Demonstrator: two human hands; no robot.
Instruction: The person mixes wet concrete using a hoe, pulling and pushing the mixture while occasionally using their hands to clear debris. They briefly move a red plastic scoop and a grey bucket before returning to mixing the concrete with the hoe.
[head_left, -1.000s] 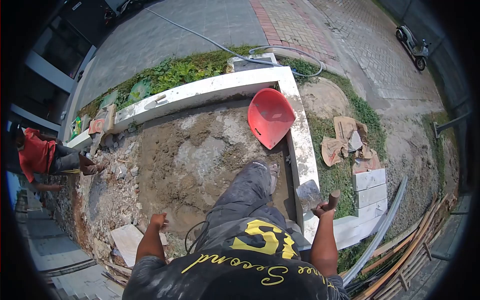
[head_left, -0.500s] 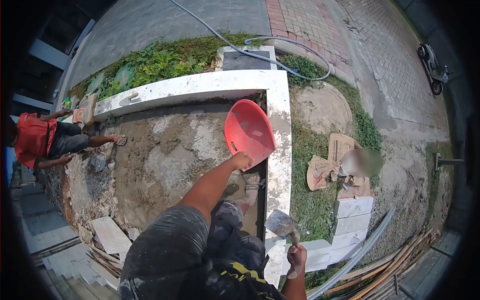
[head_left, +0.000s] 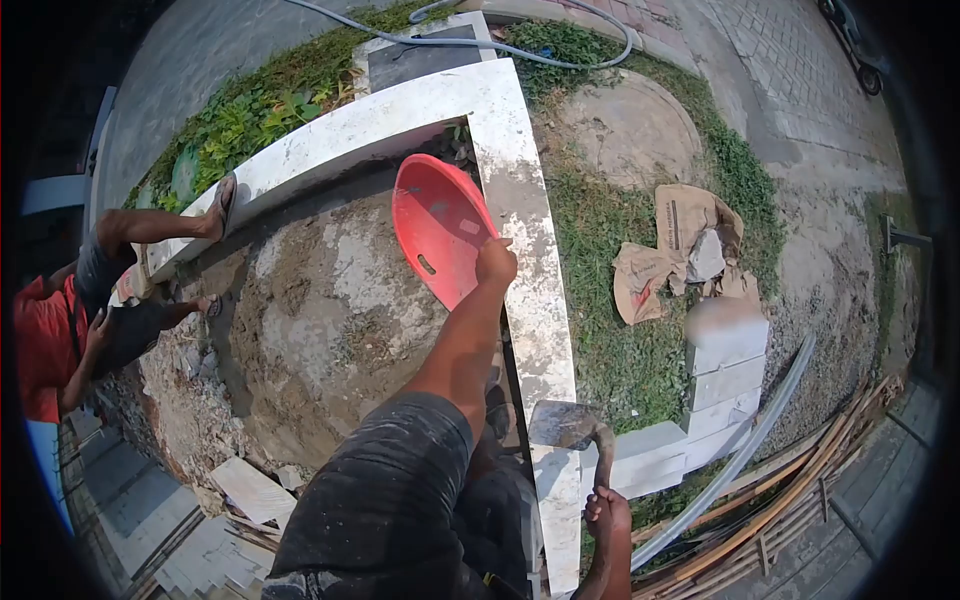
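Note:
My left hand (head_left: 495, 263) is closed on the rim of a red plastic basin (head_left: 440, 215). The basin stands tilted inside the corner of a low white wall (head_left: 520, 250), its hollow side facing me and a handle slot showing in its edge. Lower right, my right hand (head_left: 608, 510) is wrapped round the handle of a trowel (head_left: 565, 425). The trowel's square, mortar-stained blade is over the wall top. Beneath the basin lies rough grey-brown mortar or soil (head_left: 290, 340).
Another person (head_left: 75, 330) is at the left, one foot on the wall. Torn cement bags (head_left: 690, 240) lie on the grass, near stacked white blocks (head_left: 725, 385). A grey hose (head_left: 440, 42) crosses the far side; long wooden strips (head_left: 800, 490) and a pale pipe (head_left: 735, 470) lie lower right.
The view has shifted. My left hand has moved along the basin's rim to the wall side. The trowel has turned in my right hand. The other person has raised one foot onto the wall.

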